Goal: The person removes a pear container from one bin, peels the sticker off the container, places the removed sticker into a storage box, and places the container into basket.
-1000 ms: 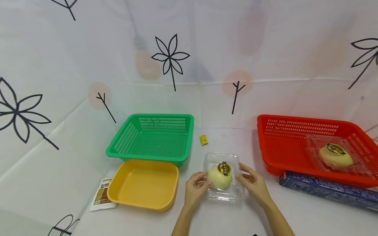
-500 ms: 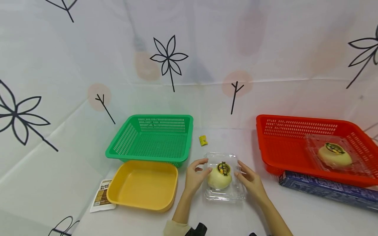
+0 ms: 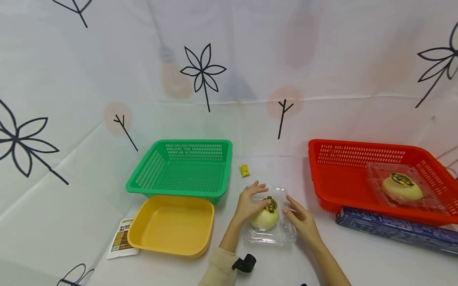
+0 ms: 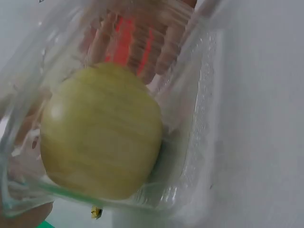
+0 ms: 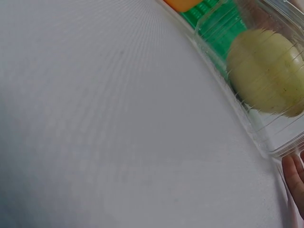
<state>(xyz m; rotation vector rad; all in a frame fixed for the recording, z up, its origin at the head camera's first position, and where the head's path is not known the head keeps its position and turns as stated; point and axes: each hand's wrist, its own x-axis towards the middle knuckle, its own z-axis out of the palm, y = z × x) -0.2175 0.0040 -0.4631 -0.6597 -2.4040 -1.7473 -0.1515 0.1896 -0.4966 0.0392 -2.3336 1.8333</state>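
Note:
A clear plastic clamshell box (image 3: 264, 237) lies on the white table in front of me. Inside sits a pale yellow-green melon (image 3: 264, 221); a dark round sticker (image 3: 273, 204) shows over it. My left hand (image 3: 247, 205) reaches over the box's far left part, thumb lying across the lid by the sticker, fingers spread toward the far edge. At the right side my right hand (image 3: 302, 224) grips the box between thumb and fingers. The melon (image 4: 102, 133) fills the left wrist view behind the clear plastic, and right-hand fingers (image 5: 293, 178) meet the box's side in the right wrist view.
Left of the box stand a green basket (image 3: 143, 188) and a yellow tub (image 3: 168, 251), with a white-and-brown packet (image 3: 121, 240) beside it. A small yellow sachet (image 3: 244, 171) lies behind. Rightward, a red basket (image 3: 336, 198) holds another boxed melon (image 3: 402, 188), near a long blue box (image 3: 393, 230).
My left hand has slid from the box's left side up to its far left part, its thumb now over the lid. The right hand stays at the right side.

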